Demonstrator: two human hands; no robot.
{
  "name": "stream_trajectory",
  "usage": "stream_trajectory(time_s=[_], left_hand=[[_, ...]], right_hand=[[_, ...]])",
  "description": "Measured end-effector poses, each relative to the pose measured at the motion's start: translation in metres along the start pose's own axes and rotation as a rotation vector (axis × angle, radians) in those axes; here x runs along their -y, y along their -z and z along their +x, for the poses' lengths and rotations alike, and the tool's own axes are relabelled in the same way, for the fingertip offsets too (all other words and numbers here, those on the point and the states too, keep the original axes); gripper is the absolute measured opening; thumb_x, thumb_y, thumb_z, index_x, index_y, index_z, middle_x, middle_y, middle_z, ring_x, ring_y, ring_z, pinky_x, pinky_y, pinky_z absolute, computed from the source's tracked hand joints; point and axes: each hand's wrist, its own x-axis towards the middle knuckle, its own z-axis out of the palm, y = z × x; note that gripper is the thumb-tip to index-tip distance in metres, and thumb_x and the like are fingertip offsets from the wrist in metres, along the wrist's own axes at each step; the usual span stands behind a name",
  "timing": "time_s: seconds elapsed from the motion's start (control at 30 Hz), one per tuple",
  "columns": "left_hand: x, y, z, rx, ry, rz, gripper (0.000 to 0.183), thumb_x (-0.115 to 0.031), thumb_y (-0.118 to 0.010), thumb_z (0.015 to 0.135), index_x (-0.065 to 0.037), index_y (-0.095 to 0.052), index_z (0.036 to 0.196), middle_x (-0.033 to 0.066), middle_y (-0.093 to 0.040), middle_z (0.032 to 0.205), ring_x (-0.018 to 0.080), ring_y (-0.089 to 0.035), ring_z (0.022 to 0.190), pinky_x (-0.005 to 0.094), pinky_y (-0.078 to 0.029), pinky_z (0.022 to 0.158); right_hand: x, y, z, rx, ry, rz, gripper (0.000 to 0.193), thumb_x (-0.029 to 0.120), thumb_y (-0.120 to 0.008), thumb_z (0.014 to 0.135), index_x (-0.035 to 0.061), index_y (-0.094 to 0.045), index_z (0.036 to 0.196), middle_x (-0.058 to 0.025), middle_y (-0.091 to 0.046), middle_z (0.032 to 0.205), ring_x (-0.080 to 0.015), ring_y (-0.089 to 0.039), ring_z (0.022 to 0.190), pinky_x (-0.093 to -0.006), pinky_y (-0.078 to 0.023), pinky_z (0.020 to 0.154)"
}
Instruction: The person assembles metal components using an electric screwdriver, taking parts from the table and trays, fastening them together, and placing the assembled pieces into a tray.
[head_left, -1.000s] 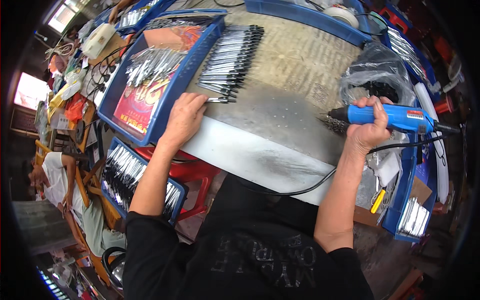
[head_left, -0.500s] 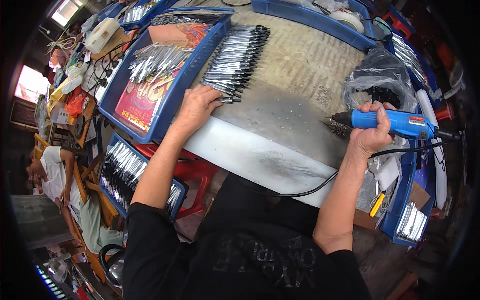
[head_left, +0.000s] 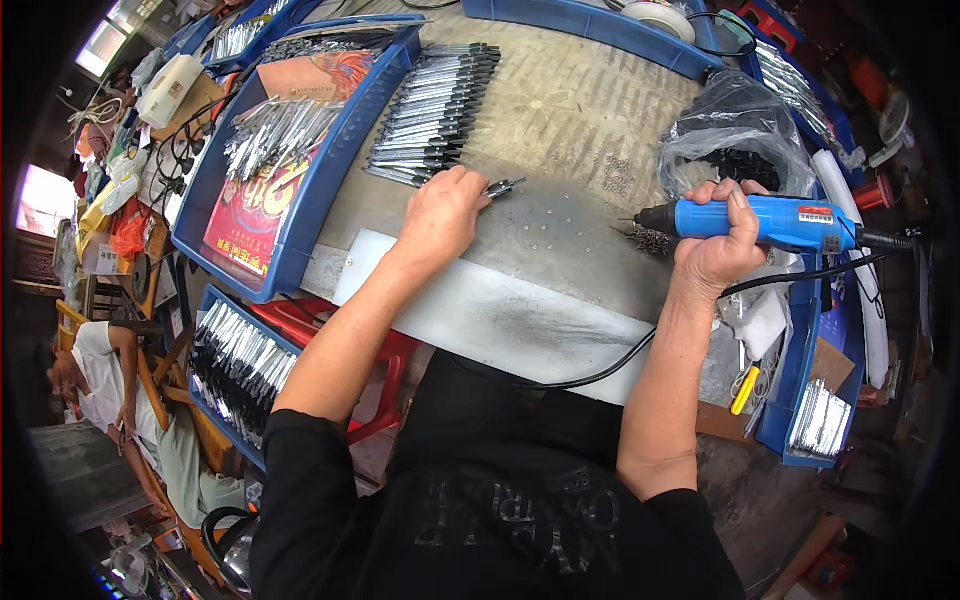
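Note:
My left hand is closed on a slim silver-and-black pen-like piece, whose dark end sticks out past the fingers to the right. Just beyond that hand lies a stacked row of similar silver pieces with black ends. My right hand is wrapped round a blue electric screwdriver, held level with its black nose to the left. The bit's tip is over a dark heap of tiny screws. Palm and fingers hide much of the piece in my left hand.
A blue tray of silver pieces stands left; another blue tray is lower left. Behind the screwdriver sits a clear plastic bag of black parts. A black cable crosses the white board. Another person sits far left.
My left hand has come away from the row, moving right with one silver-and-black piece in it. My right hand still holds the screwdriver beside the screw heap. The whole view has shifted slightly.

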Motion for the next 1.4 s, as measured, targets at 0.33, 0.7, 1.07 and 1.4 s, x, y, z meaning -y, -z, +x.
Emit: stream_trajectory(time_s=[0.33,0.7,1.07,1.4], left_hand=[[-0.011,-0.018,0.011,0.034,0.049,0.038,0.011,-0.012,-0.059,0.076,-0.004,-0.056,0.083,0.0092,-0.056,0.08,0.0276,-0.054,0.082,0.0386,-0.044,0.07],[-0.013,-0.018,0.013,0.058,0.077,-0.021,0.012,-0.012,-0.061,0.074,-0.005,-0.057,0.084,0.0085,-0.056,0.08,0.027,-0.054,0.083,0.038,-0.044,0.071],[-0.014,-0.021,0.013,0.024,0.115,-0.037,0.012,-0.014,-0.061,0.074,-0.005,-0.058,0.082,0.0089,-0.056,0.08,0.0277,-0.055,0.082,0.0383,-0.044,0.069],[-0.015,-0.025,0.013,-0.027,0.087,-0.009,0.013,-0.012,-0.063,0.072,-0.005,-0.058,0.082,0.0095,-0.057,0.077,0.0282,-0.056,0.077,0.0368,-0.044,0.065]], right_hand=[[0.0,0.001,0.002,0.003,0.013,0.026,0.028,0.006,-0.056,0.068,-0.0052,-0.043,0.09,-0.0114,-0.049,0.062,-0.0202,-0.052,0.05,-0.0338,-0.047,0.05],[-0.002,0.002,0.003,-0.007,0.03,0.028,0.03,0.005,-0.057,0.067,-0.0069,-0.043,0.09,-0.0118,-0.05,0.064,-0.0206,-0.053,0.05,-0.0332,-0.047,0.049],[-0.002,0.002,0.002,-0.005,0.023,0.037,0.031,0.005,-0.057,0.066,-0.0076,-0.043,0.091,-0.0127,-0.05,0.068,-0.0208,-0.053,0.05,-0.0329,-0.048,0.05],[-0.002,0.002,0.003,0.014,0.046,0.021,0.028,0.004,-0.055,0.067,-0.0077,-0.042,0.089,-0.0124,-0.051,0.064,-0.0191,-0.053,0.05,-0.0323,-0.048,0.05]])
